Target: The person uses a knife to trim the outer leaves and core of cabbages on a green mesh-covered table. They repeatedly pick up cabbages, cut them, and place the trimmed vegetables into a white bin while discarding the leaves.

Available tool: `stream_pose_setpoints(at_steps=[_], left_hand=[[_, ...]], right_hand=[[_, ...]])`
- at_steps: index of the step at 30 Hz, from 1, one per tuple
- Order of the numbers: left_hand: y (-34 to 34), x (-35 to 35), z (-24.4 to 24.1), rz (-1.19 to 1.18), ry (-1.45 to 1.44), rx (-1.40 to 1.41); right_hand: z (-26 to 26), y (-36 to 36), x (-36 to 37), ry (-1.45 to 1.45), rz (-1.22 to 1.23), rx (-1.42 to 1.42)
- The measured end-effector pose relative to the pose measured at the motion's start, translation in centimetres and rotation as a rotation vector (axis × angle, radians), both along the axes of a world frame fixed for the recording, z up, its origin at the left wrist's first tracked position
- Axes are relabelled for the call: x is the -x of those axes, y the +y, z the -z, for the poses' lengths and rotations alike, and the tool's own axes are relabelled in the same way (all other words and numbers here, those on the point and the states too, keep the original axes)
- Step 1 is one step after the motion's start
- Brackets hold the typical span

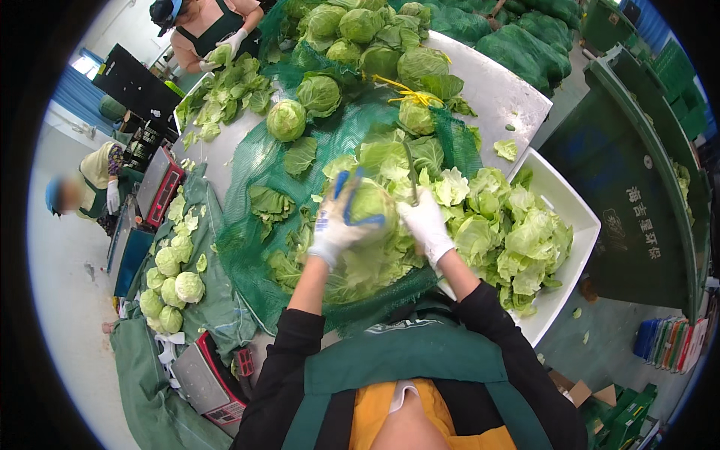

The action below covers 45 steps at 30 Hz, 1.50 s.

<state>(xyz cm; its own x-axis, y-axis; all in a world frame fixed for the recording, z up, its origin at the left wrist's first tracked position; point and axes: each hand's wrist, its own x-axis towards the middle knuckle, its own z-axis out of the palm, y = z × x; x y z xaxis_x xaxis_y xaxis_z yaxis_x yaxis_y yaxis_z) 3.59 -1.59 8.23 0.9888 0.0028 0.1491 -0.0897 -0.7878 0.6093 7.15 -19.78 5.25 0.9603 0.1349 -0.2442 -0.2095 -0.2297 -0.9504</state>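
Note:
My left hand point(336, 220), in a white glove with blue-coated fingers, is spread against the left side of a cabbage head point(372, 205). The head is blurred and sits in front of me among loose leaves. My right hand point(426, 224), in a white glove, grips a knife whose narrow blade point(412, 166) points away from me, just right of the head. Its handle is hidden in my fist. Under the leaves lies green mesh netting point(247, 208). Two whole cabbages, one pale point(286, 120) and one greener point(319, 94), rest beyond my left hand.
A white bin point(579, 225) heaped with leaves point(523, 225) stands at my right, beside a large dark green wheeled bin point(624, 185). Trimmed cabbages point(170, 292) and scales point(205, 382) are at left. More cabbages point(360, 28) pile at the far end. Two other people work at left.

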Motion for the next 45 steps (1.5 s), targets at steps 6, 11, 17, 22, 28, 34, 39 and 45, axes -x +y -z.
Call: stream_pose_setpoints(at_steps=[6, 11, 17, 22, 28, 34, 39, 45], left_hand=[[4.5, 0.5, 3.3, 0.089, -0.14, 0.212], [1.2, 0.9, 2.9, 0.025, -0.247, -0.024], [-0.7, 0.5, 2.3, -0.082, -0.172, -0.094], [0.1, -0.2, 2.5, -0.065, -0.198, -0.01], [0.2, 0.3, 2.7, -0.046, -0.224, -0.028], [5.0, 3.1, 7.0, 0.008, -0.244, 0.676], [3.9, 3.4, 1.3, -0.06, -0.092, 1.111], [1.1, -0.9, -1.5, -0.065, -0.056, 1.197]], right_hand=[[0.7, -1.2, 3.2, -0.59, -0.306, 0.314], [2.5, 0.5, 4.2, -0.663, -0.29, 0.632], [3.7, 0.9, 2.3, -0.663, -0.31, 0.692], [2.7, 0.6, 2.3, -0.587, -0.396, 0.714], [6.9, 0.9, -3.0, -0.526, -0.501, 0.812], [1.8, 2.4, -0.2, 0.339, -0.238, 0.031], [0.5, 3.1, 0.8, -0.181, -0.253, 0.073], [-3.6, 1.6, -2.0, -0.611, -0.205, 0.245]])
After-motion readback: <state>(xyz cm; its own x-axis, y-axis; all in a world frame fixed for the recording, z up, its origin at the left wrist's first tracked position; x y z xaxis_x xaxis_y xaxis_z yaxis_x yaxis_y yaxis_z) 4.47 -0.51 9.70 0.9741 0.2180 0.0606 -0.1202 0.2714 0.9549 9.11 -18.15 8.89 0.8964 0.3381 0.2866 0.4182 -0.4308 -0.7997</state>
